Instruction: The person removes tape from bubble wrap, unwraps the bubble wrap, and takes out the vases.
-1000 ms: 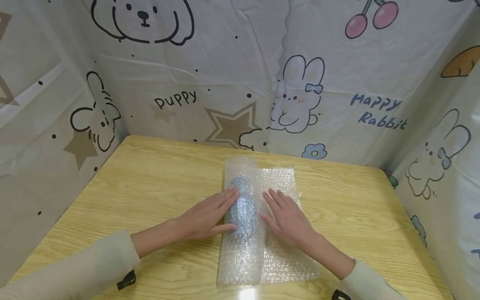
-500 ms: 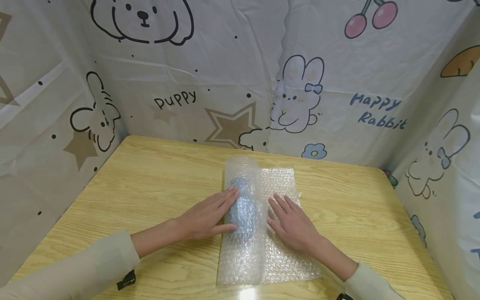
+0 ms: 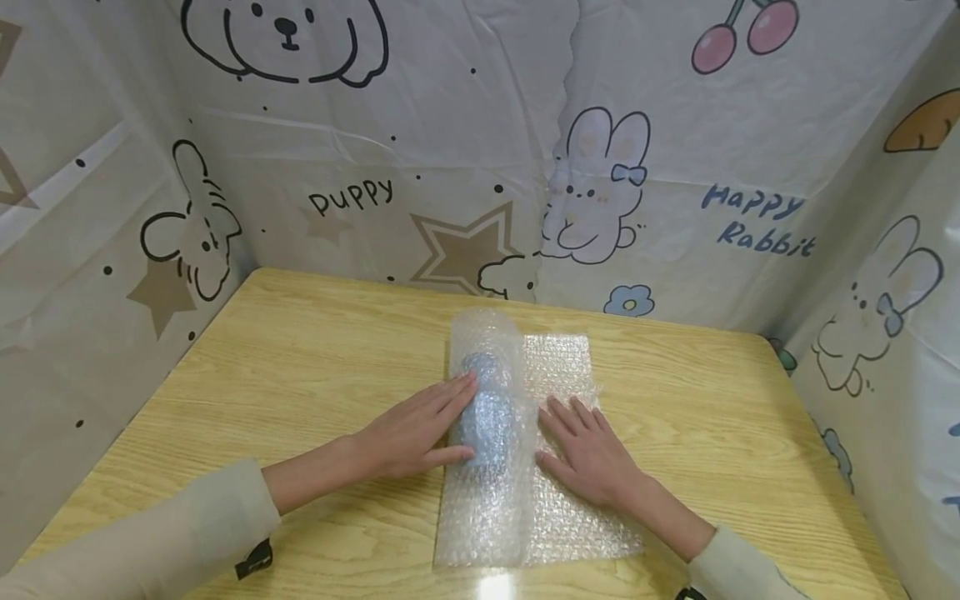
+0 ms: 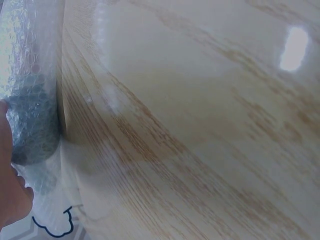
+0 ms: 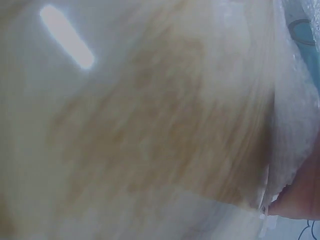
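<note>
A blue, bottle-like object lies lengthwise under a fold of clear bubble wrap; its exact kind is blurred by the wrap. My left hand rests against its left side through the plastic, fingers extended and thumb lower down. To the right of the fold, my right hand lies with spread fingers on the flat part of the sheet. In the left wrist view, part of the left hand touches the wrapped object. Only an edge of the right hand shows in the right wrist view, beside the bubble wrap.
The wood-grain table extends on both sides of the sheet. Behind it and at the sides hangs a pale cloth printed with cartoon animals. A bright light reflection shows near the table's front edge.
My right hand has slid slightly right and toward me, away from the fold and onto the flat sheet. The left hand stays in place on the wrapped object.
</note>
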### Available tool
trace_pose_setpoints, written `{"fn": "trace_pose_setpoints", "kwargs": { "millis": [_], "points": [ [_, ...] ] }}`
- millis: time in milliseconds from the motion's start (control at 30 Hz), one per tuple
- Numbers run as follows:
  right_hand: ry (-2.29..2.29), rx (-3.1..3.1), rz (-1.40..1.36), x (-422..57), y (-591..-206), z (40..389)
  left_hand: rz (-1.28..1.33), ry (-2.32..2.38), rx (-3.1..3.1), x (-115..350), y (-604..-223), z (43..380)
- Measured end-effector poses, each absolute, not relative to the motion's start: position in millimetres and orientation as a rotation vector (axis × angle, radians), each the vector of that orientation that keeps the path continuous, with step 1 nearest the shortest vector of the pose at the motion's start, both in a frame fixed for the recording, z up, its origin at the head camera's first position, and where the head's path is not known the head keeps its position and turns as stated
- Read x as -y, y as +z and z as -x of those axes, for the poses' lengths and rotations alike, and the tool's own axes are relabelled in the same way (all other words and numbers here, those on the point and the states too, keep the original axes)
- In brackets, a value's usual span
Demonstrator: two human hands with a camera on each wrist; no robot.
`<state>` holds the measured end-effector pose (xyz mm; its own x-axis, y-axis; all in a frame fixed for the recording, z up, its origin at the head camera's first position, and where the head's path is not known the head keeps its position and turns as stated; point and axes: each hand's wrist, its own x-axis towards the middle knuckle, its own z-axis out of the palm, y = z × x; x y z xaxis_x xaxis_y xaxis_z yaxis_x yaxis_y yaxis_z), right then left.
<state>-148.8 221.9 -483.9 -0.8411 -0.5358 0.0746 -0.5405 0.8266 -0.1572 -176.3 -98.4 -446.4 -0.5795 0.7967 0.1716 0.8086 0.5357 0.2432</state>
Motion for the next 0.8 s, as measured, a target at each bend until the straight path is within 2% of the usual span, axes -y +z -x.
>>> {"fn": "trace_pose_setpoints", "kwargs": {
  "millis": [800],
  "points": [
    [0.256, 2.972, -0.847, -221.2, -493.6, 145.4, 1.365, -0.55, 2.738, 88.2, -440.9, 172.1]
  ]
}}
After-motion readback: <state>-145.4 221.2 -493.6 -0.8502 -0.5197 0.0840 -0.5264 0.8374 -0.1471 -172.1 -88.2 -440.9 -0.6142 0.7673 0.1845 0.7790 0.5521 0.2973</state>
